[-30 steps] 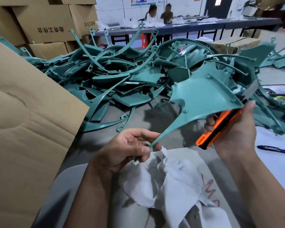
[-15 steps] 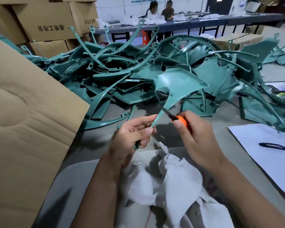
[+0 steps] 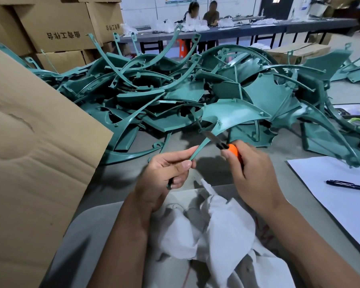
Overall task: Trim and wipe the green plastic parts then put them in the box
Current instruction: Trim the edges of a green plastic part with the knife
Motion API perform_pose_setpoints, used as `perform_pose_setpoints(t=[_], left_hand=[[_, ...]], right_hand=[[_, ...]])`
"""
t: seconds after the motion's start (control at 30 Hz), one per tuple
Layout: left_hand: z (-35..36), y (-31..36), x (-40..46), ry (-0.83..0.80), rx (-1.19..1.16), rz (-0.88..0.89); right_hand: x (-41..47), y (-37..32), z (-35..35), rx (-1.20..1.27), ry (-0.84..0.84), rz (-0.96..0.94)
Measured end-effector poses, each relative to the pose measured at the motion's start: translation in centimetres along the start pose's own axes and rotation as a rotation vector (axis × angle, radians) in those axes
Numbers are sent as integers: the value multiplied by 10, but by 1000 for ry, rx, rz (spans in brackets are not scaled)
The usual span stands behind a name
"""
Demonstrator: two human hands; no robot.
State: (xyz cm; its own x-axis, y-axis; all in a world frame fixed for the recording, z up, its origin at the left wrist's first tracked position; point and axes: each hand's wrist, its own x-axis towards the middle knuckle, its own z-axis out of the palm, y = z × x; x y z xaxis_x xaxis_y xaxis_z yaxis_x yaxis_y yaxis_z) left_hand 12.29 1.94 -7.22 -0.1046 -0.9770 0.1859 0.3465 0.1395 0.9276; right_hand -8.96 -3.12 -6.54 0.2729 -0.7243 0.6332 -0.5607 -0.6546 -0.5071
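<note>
- Green plastic part [image 3: 231, 116] is up off the bench [image 3: 258, 154], held above a crumpled white cloth [image 3: 220, 231] that lies nearest the person.
- Left hand [image 3: 166, 169] pinches the part's thin curved stem, fingers [image 3: 185, 164] clamped on it.
- Right hand [image 3: 249, 169] grips an orange utility knife [image 3: 227, 146], fingers wrapped round the handle, blade touching the stem just under the wide panel.
- Cardboard flap [image 3: 35, 146] rises at the left; white paper [image 3: 337, 183] with a black pen [image 3: 347, 185] lies at the right.
- Behind, a big pile of green parts [image 3: 175, 90] covers the bench.
- Further back: stacked cartons [image 3: 58, 26] and two seated people [image 3: 202, 14].
</note>
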Motion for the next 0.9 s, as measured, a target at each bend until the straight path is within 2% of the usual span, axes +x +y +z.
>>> perform_pose_setpoints(t=[0.27,0.37,0.5,0.6,0.7,0.8,0.9], left_hand=[[-7,4,-5,-29,59,-32],[-16,8,-9,-65,-15,-22],[-28,14,-15,-231,-201,66],[-32,16,-17,-194,-195,90],[-28,13,-13,6,-118,72],[-16,6,-5,145,-33,67],[-4,0,1,157,17,78]], right_hand=[[7,26,-15,-88,192,300],[11,41,-25,-100,260,423],[13,54,-31,-52,299,526],[12,49,-31,69,406,478],[8,36,-27,94,427,319],[5,12,-14,88,254,138],[1,-4,1,50,40,-38]])
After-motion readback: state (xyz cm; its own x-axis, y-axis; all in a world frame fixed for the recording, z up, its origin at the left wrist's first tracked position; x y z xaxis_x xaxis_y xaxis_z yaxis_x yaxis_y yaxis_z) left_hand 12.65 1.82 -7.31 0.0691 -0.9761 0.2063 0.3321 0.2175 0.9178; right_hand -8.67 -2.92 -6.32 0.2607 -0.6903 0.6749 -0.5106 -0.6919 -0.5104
